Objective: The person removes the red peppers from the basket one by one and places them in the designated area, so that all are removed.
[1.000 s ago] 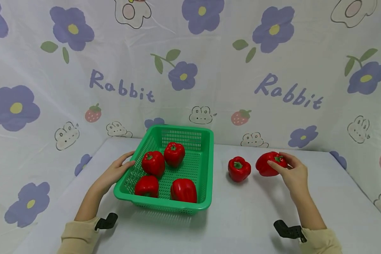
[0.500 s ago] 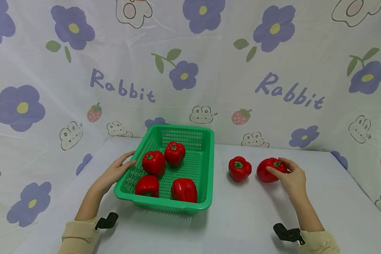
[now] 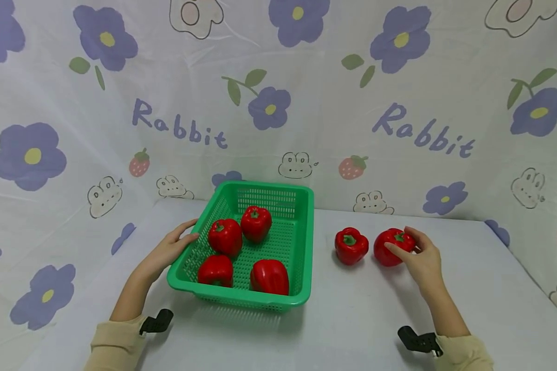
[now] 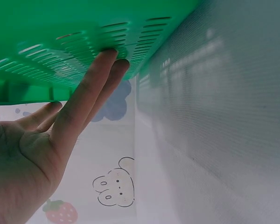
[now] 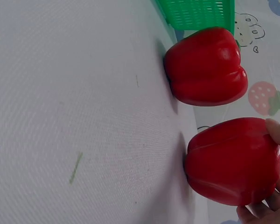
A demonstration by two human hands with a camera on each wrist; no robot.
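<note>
Two hands at work over a green basket and red peppers on a white table.

Left hand (image 3: pixel 169 251) laid flat against the near-left wall of the green basket (image 3: pixel 301 242), fingers (image 4: pixel 91 88) straight and gripping nothing. Right hand (image 3: pixel 420 257) curled round a red pepper (image 3: pixel 392 246) resting on the table (image 3: pixel 353 314), thumb and fingertips wrapped over its top and far side. Just beside it to the left, a second loose pepper (image 3: pixel 351 245), standing apart from the basket. Inside the basket, four more red peppers: two (image 3: pixel 224 236) (image 3: pixel 256 223) toward the back, two (image 3: pixel 215 270) (image 3: pixel 269 276) nearer the front rim. Behind, a cloth backdrop (image 3: pixel 278 103) printed with flowers, strawberries and "Rabbit".
</note>
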